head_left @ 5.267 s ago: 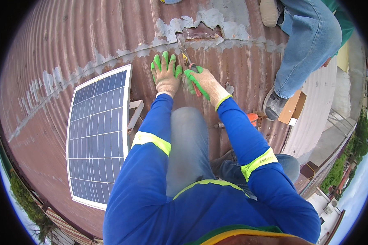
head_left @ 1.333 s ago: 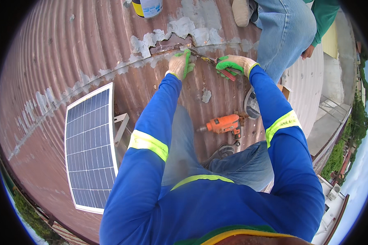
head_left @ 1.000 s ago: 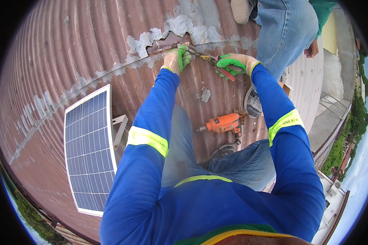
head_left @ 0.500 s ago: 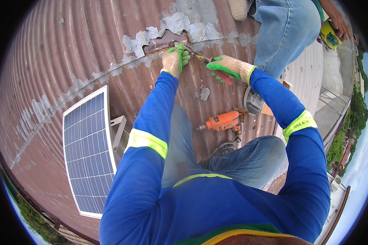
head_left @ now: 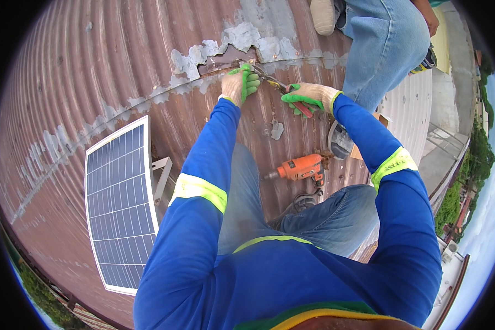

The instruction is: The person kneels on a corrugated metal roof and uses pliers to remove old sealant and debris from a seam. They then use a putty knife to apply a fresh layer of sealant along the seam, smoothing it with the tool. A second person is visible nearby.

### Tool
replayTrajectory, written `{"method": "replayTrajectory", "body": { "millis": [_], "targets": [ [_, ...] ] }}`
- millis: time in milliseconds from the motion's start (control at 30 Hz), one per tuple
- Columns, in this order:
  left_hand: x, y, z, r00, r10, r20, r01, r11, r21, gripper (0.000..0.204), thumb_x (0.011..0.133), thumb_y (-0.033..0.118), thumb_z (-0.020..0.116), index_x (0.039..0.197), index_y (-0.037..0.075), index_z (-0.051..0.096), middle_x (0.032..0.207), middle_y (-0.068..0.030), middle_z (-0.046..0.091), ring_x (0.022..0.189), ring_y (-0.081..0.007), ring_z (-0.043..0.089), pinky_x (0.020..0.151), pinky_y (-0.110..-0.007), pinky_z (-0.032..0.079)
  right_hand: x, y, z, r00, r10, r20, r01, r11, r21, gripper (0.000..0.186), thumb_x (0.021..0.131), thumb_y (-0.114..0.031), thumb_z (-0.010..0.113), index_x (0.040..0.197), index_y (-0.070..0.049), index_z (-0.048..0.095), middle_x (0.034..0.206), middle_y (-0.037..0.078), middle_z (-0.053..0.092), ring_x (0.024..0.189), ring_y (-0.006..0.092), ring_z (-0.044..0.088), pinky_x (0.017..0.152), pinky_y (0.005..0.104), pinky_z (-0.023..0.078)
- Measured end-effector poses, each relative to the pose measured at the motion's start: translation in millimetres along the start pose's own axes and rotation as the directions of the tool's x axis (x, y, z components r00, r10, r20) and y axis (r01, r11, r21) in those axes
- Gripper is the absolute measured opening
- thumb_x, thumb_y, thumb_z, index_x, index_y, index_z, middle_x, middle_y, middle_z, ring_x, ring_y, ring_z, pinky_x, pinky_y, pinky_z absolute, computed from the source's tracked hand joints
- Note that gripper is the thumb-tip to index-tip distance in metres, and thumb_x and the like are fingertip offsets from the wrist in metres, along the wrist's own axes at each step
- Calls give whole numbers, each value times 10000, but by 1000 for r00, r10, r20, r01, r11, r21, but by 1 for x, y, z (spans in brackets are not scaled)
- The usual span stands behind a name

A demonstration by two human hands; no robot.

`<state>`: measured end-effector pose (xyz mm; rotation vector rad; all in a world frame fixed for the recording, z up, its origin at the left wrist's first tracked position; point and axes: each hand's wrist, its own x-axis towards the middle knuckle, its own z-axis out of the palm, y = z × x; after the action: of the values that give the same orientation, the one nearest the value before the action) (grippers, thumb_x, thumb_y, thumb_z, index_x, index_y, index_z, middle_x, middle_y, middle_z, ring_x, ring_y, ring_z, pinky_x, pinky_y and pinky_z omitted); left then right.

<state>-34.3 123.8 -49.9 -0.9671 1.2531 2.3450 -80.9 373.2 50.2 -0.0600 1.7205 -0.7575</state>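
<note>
I am looking down on a rooftop work site, outdoors and high up. The ground under me is a rusty brown corrugated metal roof [head_left: 93,71], its ridges running across the whole view, with a ragged band of grey sealant patches [head_left: 247,38] along a seam. A small solar panel [head_left: 118,203] on a metal bracket lies on the sheeting to my left, and an orange power drill [head_left: 300,168] with its cord rests on the roof near my knees. At the right rim I see a lighter sheet-metal roof [head_left: 410,110], lower buildings, green treetops [head_left: 459,198] and cloudy sky beyond the edge, which shows the height.
</note>
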Motion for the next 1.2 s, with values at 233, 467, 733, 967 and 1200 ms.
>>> {"method": "replayTrajectory", "body": {
  "millis": [233,467,733,967,1200],
  "targets": [
    [4,-3,-1,999,49,13,-48,996,-76,251,1071,303,699,1163,71,732,1009,-94,779,795,-215,756,621,-329,603,0,-8,-18,999,37,38,-41,994,100,413,1030,-480,670,1029,-71,617,849,105,707,918,240,722,843,411,611],
    [5,-8,-1,998,68,-20,-69,993,-96,190,1070,281,699,1158,117,741,1025,-91,783,812,-212,770,635,-319,616,10,0,12,998,9,69,-21,984,178,576,1075,-573,568,894,-32,650,665,155,686,960,284,735,938,458,599],
    [5,-7,0,998,57,-38,-60,993,-100,228,1060,300,722,1146,90,738,1000,-96,783,793,-230,769,624,-323,612,3,-17,45,993,-25,-111,21,999,-33,524,1080,-513,613,810,-64,596,581,105,624,626,160,650,724,323,598],
    [1,-8,8,991,105,-82,-113,989,-100,250,1063,308,720,1093,59,716,910,-96,776,675,-223,752,549,-322,585,8,-5,45,991,-130,-21,132,976,173,645,1095,-580,542,694,-76,587,523,139,610,651,168,664,785,301,573],
    [11,-13,3,990,108,-94,-116,990,-85,201,1066,279,704,1135,91,723,935,-81,775,713,-218,754,579,-327,597,11,-10,58,994,16,-108,30,913,407,468,1028,-480,735,941,-33,624,653,75,597,786,164,638,807,384,583]
  ]
}}
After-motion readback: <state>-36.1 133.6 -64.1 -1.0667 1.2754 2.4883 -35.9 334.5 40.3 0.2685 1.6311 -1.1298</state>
